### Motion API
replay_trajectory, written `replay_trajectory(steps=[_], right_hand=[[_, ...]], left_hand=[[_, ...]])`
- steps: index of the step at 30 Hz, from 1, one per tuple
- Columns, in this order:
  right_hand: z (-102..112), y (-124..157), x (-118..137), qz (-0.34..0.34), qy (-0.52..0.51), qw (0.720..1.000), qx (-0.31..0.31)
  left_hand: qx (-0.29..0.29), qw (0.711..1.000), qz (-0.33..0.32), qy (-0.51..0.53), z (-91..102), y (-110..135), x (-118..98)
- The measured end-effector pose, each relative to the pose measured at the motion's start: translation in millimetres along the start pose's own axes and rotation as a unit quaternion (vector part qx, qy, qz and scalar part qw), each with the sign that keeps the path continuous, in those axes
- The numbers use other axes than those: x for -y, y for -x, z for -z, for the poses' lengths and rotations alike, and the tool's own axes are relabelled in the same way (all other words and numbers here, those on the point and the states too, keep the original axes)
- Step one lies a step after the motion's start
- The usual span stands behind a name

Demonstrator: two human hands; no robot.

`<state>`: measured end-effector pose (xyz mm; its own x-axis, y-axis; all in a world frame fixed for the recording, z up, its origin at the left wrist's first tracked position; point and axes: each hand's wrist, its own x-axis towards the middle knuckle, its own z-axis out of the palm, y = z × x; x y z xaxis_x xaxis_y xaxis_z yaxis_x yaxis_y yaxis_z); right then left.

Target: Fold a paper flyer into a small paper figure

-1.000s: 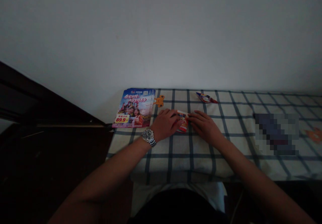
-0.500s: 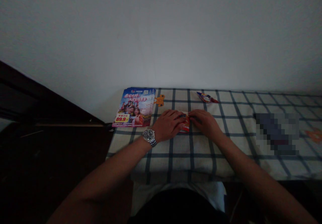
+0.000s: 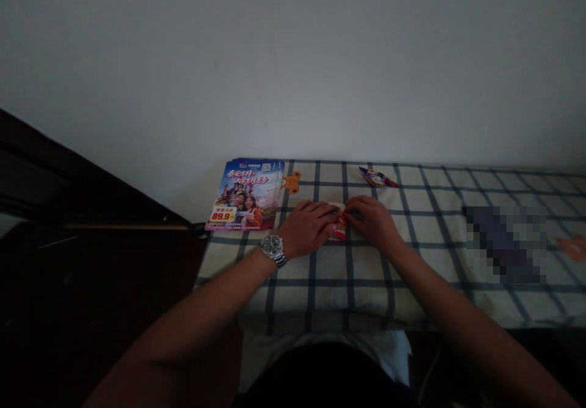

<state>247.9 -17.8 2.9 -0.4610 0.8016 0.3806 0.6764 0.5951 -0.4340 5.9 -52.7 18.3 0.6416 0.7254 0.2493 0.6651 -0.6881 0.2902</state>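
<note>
A folded red-and-white printed paper [image 3: 339, 228] lies on the checked cloth, mostly covered by my two hands. My left hand [image 3: 309, 228], with a steel wristwatch [image 3: 273, 248] on its wrist, presses and pinches the paper's left side. My right hand [image 3: 372, 222] holds its right side with the fingertips. To the left of my left hand lies a stack of colourful printed leaflets [image 3: 245, 195] marked 89.9. The paper's folded middle is hidden under my fingers.
A small orange paper cutout [image 3: 291, 182] and a folded colourful paper piece [image 3: 378, 178] lie at the cloth's far side by a white wall [image 3: 293, 60]. A pixelated patch [image 3: 506, 244] covers part of the cloth [image 3: 425, 286] at right. Dark furniture [image 3: 68, 225] stands at left.
My hands have moved closer together over the paper and now cover more of it. The folded paper has become narrower between my fingers.
</note>
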Motion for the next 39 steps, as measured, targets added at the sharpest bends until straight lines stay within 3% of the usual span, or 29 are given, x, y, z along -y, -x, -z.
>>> replay_trajectory(steps=[12,39], right_hand=[[0,22,10,0.018,0.02,1.0,0.003],[10,35,13,0.036,0.004,0.997,0.068]], left_hand=[[-0.005,1.0,0.005,0.01,0.6,-1,0],[0.012,0.999,0.003,0.05,1.9,1,13]])
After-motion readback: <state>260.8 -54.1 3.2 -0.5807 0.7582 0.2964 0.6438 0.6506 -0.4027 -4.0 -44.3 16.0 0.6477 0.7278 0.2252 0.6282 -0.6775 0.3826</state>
